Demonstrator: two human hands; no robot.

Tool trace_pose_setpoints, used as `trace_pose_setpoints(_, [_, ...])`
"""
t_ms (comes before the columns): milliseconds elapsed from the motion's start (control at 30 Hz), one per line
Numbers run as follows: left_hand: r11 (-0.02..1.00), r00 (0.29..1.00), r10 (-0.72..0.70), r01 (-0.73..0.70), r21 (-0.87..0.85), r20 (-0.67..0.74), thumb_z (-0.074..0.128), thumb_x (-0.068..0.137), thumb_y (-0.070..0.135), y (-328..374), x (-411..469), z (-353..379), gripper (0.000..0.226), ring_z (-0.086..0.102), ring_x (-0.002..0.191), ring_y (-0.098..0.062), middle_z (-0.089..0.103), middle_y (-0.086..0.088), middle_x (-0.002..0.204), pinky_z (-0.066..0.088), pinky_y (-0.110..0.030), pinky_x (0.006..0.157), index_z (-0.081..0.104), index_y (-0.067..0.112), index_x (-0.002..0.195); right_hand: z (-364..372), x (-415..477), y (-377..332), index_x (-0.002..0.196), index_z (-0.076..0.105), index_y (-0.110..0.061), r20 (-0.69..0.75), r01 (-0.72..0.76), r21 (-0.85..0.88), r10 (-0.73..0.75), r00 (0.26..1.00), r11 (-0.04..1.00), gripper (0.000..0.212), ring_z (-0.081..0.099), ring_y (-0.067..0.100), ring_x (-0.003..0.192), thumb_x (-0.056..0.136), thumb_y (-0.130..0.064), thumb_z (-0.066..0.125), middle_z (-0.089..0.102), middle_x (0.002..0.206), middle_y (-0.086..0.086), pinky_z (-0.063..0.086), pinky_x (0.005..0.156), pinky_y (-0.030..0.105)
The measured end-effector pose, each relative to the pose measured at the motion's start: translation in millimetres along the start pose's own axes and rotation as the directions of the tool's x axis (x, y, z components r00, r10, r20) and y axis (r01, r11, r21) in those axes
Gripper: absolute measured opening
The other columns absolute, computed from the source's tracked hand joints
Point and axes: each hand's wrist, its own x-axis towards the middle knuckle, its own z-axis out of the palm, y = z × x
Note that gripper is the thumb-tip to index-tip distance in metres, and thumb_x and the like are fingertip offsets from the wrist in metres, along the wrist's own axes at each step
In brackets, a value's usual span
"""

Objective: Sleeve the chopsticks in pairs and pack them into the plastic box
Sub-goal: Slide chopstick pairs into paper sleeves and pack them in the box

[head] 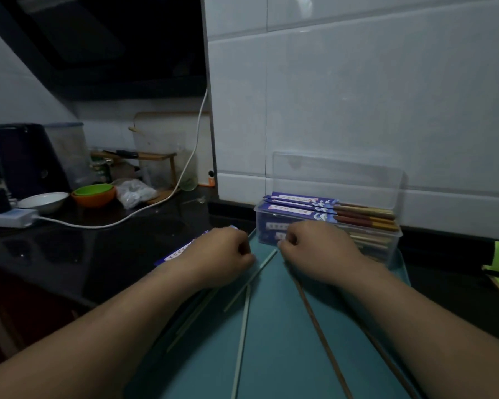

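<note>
Both hands curled: left hand (222,254) grips blue sleeve (179,252), right hand (314,249) pinches pale chopstick (260,269) at its far tip. Pair a second stick, align both tips with the sleeve mouth.

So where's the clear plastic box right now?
In the head view, the plastic box sits right of centre at the far end of the teal tray, against the white tiled wall, just beyond the right hand.
</note>
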Motion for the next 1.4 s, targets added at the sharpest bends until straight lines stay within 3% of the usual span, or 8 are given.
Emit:
trace_pose_setpoints(133, [0.991, 0.994, -0.001, -0.013, 0.134, 0.105, 0.063, 0.093, 0.057, 11, 0, 7, 0.036, 0.056, 0.080, -0.018, 0.056, 0.007, 0.080, 0.047, -0.033, 0.072, 0.059, 0.024, 0.078, 5, -3, -7, 0.086, 0.065, -0.024, 0.089, 0.089, 0.004, -0.089, 0.992, 0.996, 0.029, 0.066, 0.024, 0.094, 0.093, -0.050, 0.055, 0.070, 0.096, -0.003, 0.049, 0.072, 0.034])
trace_pose_setpoints(333, [0.989, 0.992, -0.070, 0.055, 0.134, 0.109, 0.064, 0.088, 0.045, 18, 15, 16, 0.034, 0.058, 0.078, -0.026, 0.054, 0.001, 0.075, 0.042, -0.034, 0.067, 0.049, 0.020, 0.070, 8, -5, -7, 0.083, 0.062, -0.022, 0.091, 0.125, 0.023, -0.126, 0.988, 0.992, 0.032, 0.065, 0.022, 0.090, 0.094, -0.052, 0.055, 0.069, 0.091, -0.004, 0.051, 0.072, 0.035])
trace_pose_setpoints(467, [0.994, 0.993, -0.108, 0.107, 0.023, 0.037, 0.069, 0.081, 0.048, 11, 13, -2, 0.034, 0.070, 0.087, -0.021, 0.072, 0.000, 0.095, 0.056, -0.036, 0.072, 0.061, 0.018, 0.066, 8, -3, -4, 0.082, 0.064, -0.021, 0.064, 0.118, 0.032, -0.119, 0.991, 0.993, 0.033, 0.064, 0.021, 0.082, 0.095, -0.049, 0.054, 0.068, 0.083, -0.003, 0.052, 0.069, 0.035])
trace_pose_setpoints(667, [0.990, 0.987, -0.140, 0.137, 0.045, 0.073, 0.068, 0.083, 0.046, 13, -22, -4, 0.036, 0.062, 0.077, -0.024, 0.054, 0.002, 0.068, 0.052, -0.034, 0.071, 0.058, 0.015, 0.068, 13, -6, -8, 0.081, 0.062, -0.024, 0.158, 0.086, 0.113, -0.103, 0.982, 0.990, 0.031, 0.065, 0.020, 0.087, 0.094, -0.052, 0.058, 0.067, 0.085, -0.007, 0.052, 0.072, 0.034])
trace_pose_setpoints(967, [0.985, 0.973, -0.152, 0.135, 0.106, 0.172, 0.062, 0.090, 0.054, 27, -51, -3, 0.041, 0.064, 0.113, -0.031, 0.066, -0.008, 0.125, 0.044, -0.035, 0.082, 0.065, 0.019, 0.113, -1, 4, -29, 0.084, 0.066, -0.017, 0.338, 0.109, -0.023, -0.095, 0.936, 0.994, 0.032, 0.064, 0.024, 0.085, 0.094, -0.045, 0.055, 0.070, 0.092, 0.001, 0.052, 0.072, 0.035])
trace_pose_setpoints(1133, [0.986, 0.969, -0.168, 0.162, 0.046, 0.183, 0.072, 0.084, 0.059, 40, -52, -5, 0.050, 0.064, 0.114, -0.029, 0.066, -0.006, 0.125, 0.044, -0.035, 0.081, 0.068, 0.020, 0.115, -12, -11, -39, 0.067, 0.057, -0.011, 0.325, -0.072, 0.013, 0.064, 0.944, 0.997, 0.031, 0.064, 0.028, 0.080, 0.090, -0.033, 0.055, 0.064, 0.077, 0.005, 0.048, 0.066, 0.034])
trace_pose_setpoints(1233, [0.982, 0.972, -0.186, 0.186, 0.015, 0.144, 0.072, 0.083, 0.057, 39, -52, -6, 0.047, 0.065, 0.110, -0.028, 0.067, -0.005, 0.122, 0.044, -0.034, 0.079, 0.068, 0.020, 0.113, -14, -30, -49, 0.074, 0.069, -0.007, 0.313, -0.239, 0.157, 0.182, 0.932, 0.958, 0.025, 0.069, 0.027, 0.078, 0.089, -0.025, 0.058, 0.072, 0.080, 0.010, 0.056, 0.071, 0.036])
trace_pose_setpoints(1400, [0.984, 0.974, -0.175, 0.179, -0.017, 0.142, 0.067, 0.091, 0.047, 38, -52, -3, 0.036, 0.066, 0.109, -0.031, 0.067, -0.009, 0.123, 0.045, -0.034, 0.079, 0.066, 0.017, 0.111, -19, -51, -66, 0.077, 0.065, 0.002, 0.449, -0.507, 0.369, 0.328, 0.831, 0.779, 0.023, 0.059, 0.020, 0.037, 0.093, -0.003, 0.048, 0.063, 0.047, 0.008, 0.046, 0.041, 0.021])
